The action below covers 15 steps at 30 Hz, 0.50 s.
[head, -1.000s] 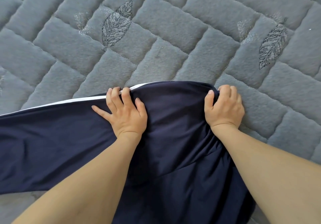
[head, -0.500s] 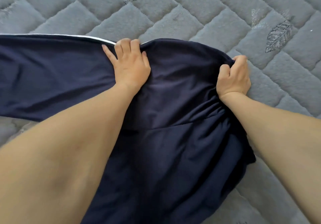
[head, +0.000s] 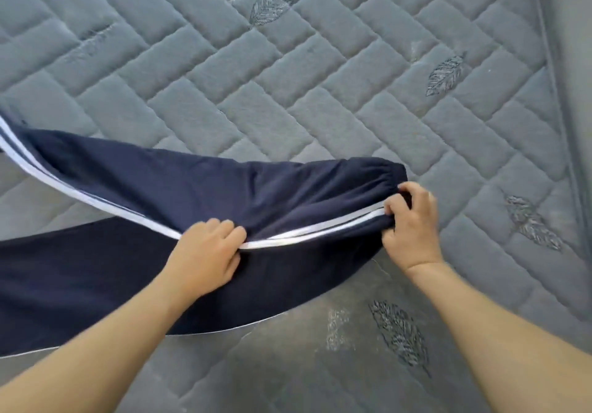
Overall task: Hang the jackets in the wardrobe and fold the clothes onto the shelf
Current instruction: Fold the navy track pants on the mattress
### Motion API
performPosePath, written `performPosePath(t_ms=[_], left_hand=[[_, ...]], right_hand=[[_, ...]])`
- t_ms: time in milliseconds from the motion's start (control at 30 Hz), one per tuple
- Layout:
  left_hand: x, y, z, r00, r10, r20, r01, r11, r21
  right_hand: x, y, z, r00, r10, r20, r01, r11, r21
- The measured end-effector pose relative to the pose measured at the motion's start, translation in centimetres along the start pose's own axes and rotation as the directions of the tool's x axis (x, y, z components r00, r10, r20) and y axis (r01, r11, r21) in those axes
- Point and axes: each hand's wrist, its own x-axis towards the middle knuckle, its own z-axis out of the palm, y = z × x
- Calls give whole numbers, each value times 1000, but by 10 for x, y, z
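Gripping navy trousers (head: 128,268), both hands, left (head: 205,252), right (head: 411,227), garment now doubled, white stripes exposed

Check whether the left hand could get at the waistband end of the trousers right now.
Probably yes: the left hand grips the trousers mid-stripe; only flat cloth lies between it and the waistband end, where the right hand grips.

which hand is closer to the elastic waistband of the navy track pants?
Right. The right hand grips the navy track pants at the elastic waistband; the left hand pinches the white side stripe farther along the leg.
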Motion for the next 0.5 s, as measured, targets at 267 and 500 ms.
performPosePath(t_ms=[267,500], left_hand=[[-31,80,53,875,-31,483,1,998,63],[-41,103,55,907,-156,392,167,986,4]], right_hand=[[-15,13,28,661,635,399,-739,461,491],[-7,-12,38,358,756,548,-833,-7,554]])
